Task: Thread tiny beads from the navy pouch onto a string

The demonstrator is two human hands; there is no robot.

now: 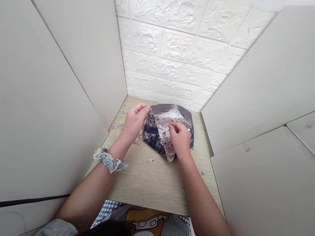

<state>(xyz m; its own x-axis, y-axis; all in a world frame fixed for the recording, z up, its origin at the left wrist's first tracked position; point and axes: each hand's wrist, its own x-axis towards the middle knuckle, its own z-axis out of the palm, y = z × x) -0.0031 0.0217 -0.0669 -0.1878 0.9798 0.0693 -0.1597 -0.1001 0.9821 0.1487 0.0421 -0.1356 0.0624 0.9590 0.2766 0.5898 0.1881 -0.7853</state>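
A dark blue patterned fabric pouch (151, 134) with a grey and silvery lining lies toward the back of the wooden table. Many small red, pink and clear beads (164, 133) are spread over its silvery middle. My left hand (136, 120) is raised at the pouch's left edge, thumb and fingertips pinched together; whatever is between them is too small to make out. Over the beads on the right side, my right hand (180, 137) also has its fingers pinched, and any item in them is hidden. A blue and cream scrunchie (110, 161) circles my left wrist.
Beaded strands (126, 109) lie at the table's back left, partly behind my left hand. Small metallic pieces (152, 160) sit in front of the pouch, another (202, 173) near the right edge. White panels flank the table (148, 186); a white brick-patterned wall (178, 47) stands behind.
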